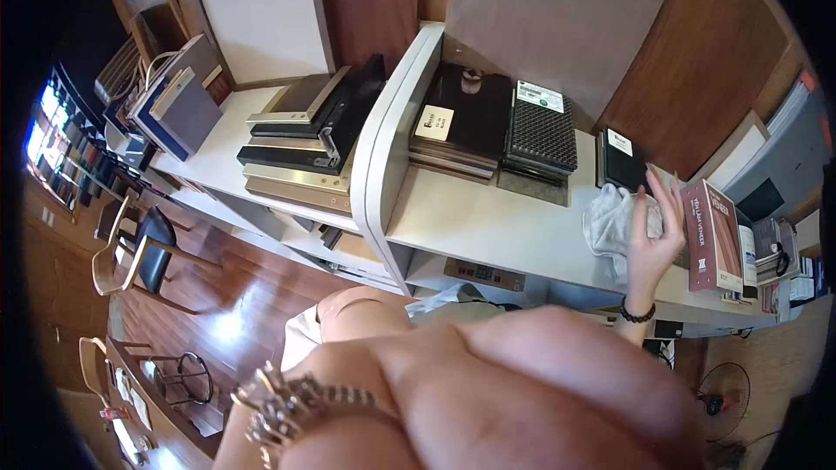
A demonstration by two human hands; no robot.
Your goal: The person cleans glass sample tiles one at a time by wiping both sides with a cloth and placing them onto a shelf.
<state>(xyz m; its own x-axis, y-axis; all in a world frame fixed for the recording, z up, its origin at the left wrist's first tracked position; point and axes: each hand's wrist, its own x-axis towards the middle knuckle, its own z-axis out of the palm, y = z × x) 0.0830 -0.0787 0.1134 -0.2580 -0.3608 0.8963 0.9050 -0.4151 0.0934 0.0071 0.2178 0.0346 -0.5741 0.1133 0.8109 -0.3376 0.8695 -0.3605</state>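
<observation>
My right hand (656, 235), with a dark beaded bracelet (638, 313) at the wrist, is raised at the right part of the white shelf. Its fingers are stretched out and apart. Beside it and partly behind its fingers is a crumpled light grey cloth (608, 224) on the shelf top; I cannot tell whether they touch. A small black sample block (620, 162) with a white label lies just behind the cloth. To the right of the hand stands a reddish-brown veneer catalogue (716, 235). My left hand is out of view.
Stacked dark sample panels (466, 113) and a black textured sample (543, 130) lie on the white shelf (488, 218). Left of the curved divider (396, 122) are metallic and black profile samples (300, 144). A chair (157, 248) and a standing fan (718, 402) are on the floor.
</observation>
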